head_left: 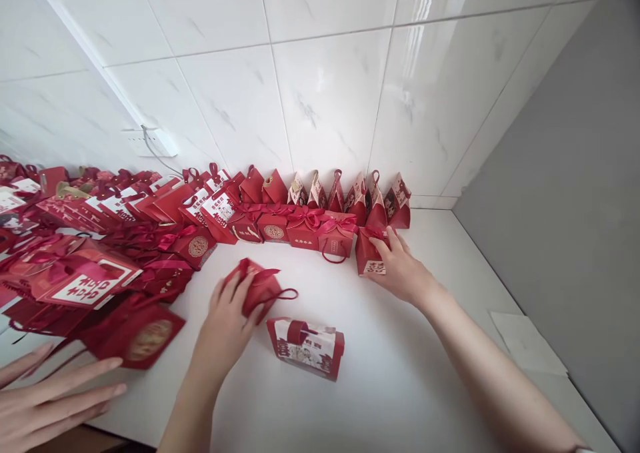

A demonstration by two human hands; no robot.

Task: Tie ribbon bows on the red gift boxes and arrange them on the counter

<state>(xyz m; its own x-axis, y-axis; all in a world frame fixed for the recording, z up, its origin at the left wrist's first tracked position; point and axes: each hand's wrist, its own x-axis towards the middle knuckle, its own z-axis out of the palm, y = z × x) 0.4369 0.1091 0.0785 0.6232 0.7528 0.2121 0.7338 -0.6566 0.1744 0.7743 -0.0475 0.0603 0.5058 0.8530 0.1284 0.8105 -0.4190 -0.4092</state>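
Red gift boxes (303,232) stand in rows below the tiled wall (330,86), on the white table (380,366).
On the left side, many boxes are crowded together, and another person's hand (65,400) is near them with fingers spread. The right hand (403,270) grips the end box (367,253) of the front row, at its top. The left hand (230,310) holds a ribboned box (263,290) in narrow fingers. A white-labelled box (306,350) is just beside it, on the near side.

On table (390,373): box rows (304,234) before wall (325,93); box cluster (90,283) left of box rows; single box (313,356) nearer front; flat sheet (527,343) at right edge. On wall, behind box cluster: socket (150,142).
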